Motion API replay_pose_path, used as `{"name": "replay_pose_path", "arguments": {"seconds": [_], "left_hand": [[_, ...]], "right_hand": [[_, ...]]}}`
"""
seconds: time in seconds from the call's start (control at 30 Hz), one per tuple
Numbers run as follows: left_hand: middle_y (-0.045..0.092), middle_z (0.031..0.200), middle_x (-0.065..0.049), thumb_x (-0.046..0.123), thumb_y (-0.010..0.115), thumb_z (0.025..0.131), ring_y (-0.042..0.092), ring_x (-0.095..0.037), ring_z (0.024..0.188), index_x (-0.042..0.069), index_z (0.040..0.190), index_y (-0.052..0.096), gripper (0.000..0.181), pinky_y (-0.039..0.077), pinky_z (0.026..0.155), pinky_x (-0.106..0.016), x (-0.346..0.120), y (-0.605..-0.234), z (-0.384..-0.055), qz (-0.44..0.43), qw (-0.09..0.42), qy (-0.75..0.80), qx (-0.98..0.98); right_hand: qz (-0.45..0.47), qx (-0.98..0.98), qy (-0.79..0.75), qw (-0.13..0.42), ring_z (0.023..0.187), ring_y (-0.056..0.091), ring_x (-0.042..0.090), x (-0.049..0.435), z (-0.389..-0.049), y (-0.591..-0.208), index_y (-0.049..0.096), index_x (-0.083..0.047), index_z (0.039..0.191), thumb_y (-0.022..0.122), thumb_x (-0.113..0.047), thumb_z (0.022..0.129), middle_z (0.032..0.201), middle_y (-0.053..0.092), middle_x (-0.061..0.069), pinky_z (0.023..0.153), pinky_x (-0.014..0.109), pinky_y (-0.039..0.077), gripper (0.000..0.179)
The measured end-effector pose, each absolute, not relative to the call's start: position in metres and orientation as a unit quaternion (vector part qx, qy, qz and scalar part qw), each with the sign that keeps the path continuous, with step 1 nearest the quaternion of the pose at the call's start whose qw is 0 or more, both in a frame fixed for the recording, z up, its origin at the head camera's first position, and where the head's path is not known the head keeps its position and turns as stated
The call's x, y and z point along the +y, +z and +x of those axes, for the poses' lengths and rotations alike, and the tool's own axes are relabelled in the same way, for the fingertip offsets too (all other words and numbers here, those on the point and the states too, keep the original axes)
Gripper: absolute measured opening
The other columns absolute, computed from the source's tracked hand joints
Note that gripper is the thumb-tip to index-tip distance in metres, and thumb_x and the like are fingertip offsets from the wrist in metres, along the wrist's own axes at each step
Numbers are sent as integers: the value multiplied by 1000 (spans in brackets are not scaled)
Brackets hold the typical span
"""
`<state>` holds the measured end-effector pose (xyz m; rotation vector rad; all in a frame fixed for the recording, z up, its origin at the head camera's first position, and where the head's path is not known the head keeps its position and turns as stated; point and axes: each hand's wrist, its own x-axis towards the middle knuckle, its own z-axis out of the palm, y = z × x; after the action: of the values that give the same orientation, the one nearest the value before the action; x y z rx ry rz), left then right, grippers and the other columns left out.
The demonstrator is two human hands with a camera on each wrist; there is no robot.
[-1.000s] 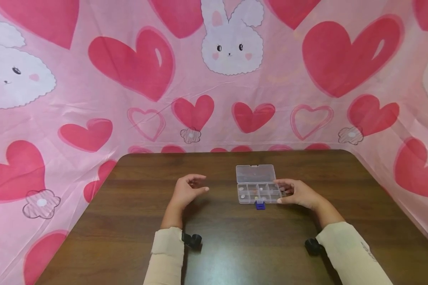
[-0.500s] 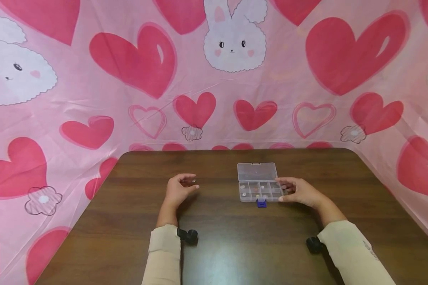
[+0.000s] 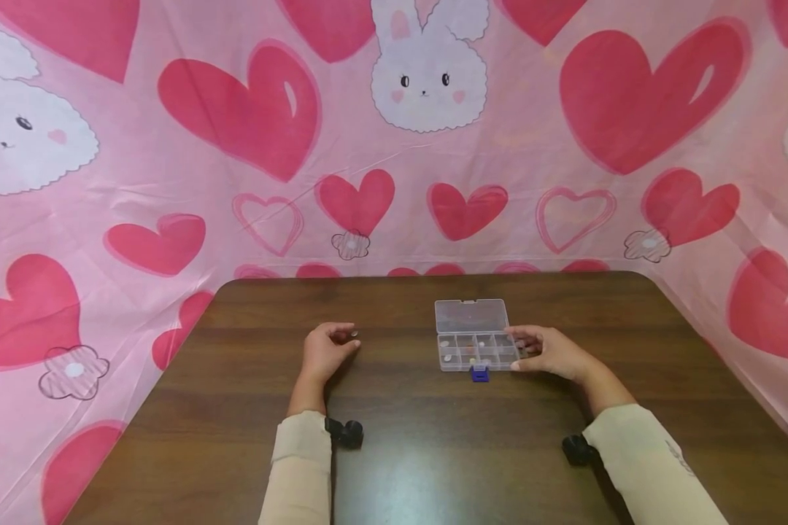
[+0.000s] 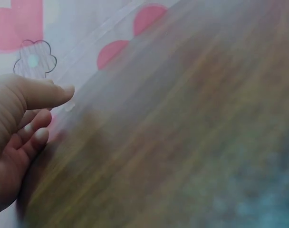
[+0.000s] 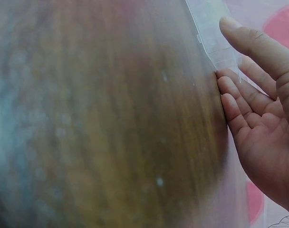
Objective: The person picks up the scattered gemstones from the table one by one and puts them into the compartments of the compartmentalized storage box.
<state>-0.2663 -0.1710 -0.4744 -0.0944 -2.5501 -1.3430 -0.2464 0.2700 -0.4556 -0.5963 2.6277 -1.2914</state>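
Observation:
A clear plastic compartment box (image 3: 460, 363) lies on the table with its lid (image 3: 471, 317) folded open to the back. Small pieces, some whitish, sit in several compartments, and a blue tag (image 3: 479, 375) sits at its front edge. My right hand (image 3: 551, 355) holds the box's right end, thumb at the front corner and fingers behind. Left of the box, my left hand (image 3: 325, 354) hovers low with thumb and index finger curved apart. A tiny whitish piece (image 3: 354, 333) shows between those fingertips; in the left wrist view this pale piece (image 4: 70, 106) appears just under the thumb tip.
The dark wooden table (image 3: 394, 408) reaches back to a pink cloth (image 3: 407, 160) with hearts and rabbits, which also hangs at both sides. Black wrist cameras are strapped at the left cuff (image 3: 351, 434) and right cuff (image 3: 576, 450).
My left hand has shifted left, away from the box, and its thumb and index finger have drawn slightly closer round the tiny piece. The right hand and box have stayed in place.

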Motion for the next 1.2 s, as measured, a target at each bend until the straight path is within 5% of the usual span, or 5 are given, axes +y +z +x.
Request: {"name": "replay_pose_path", "arguments": {"seconds": [0.63, 1.2], "left_hand": [[72, 86, -1, 11, 80, 80, 61, -21, 81, 10, 99, 78, 19, 50, 74, -39, -173, -479, -278, -83, 135, -388, -908], [74, 86, -6, 7, 77, 83, 68, -20, 80, 4, 97, 76, 14, 52, 74, -32, -160, -472, -274, -103, 129, -476, -864]], "right_hand": [[-193, 876, -435, 84, 108, 56, 30, 269, -245, -454, 53, 3, 135, 83, -19, 79, 122, 61, 18, 91, 40, 47, 67], [-190, 879, -429, 83, 110, 56, 32, 268, -244, -452, 53, 2, 135, 83, -20, 79, 123, 60, 19, 93, 44, 46, 67]]}}
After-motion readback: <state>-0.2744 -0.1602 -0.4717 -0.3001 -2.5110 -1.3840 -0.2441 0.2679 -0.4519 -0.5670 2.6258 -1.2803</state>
